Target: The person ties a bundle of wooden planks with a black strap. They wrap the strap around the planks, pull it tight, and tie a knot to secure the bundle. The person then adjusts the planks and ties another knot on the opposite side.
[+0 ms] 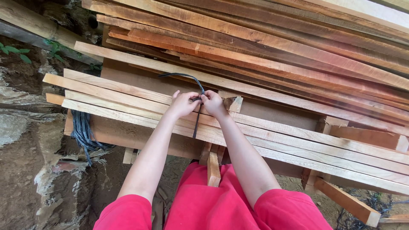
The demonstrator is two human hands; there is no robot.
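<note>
My left hand (183, 103) and my right hand (213, 102) meet over a bundle of several long pale wooden slats (128, 102) lying across a wooden bench. Both hands pinch a dark strap (196, 99) between the fingertips. One end of the strap loops up and left over the slats (179, 76); the other end hangs down the front of the bundle (196, 125). My forearms reach out from red sleeves at the bottom of the view.
A large stack of reddish planks (277, 47) fills the top right. A bunch of dark straps (83, 132) hangs at the bundle's left end. Short wood offcuts (213, 168) and a block (347, 204) sit below. Bare earth and stones lie to the left (25, 140).
</note>
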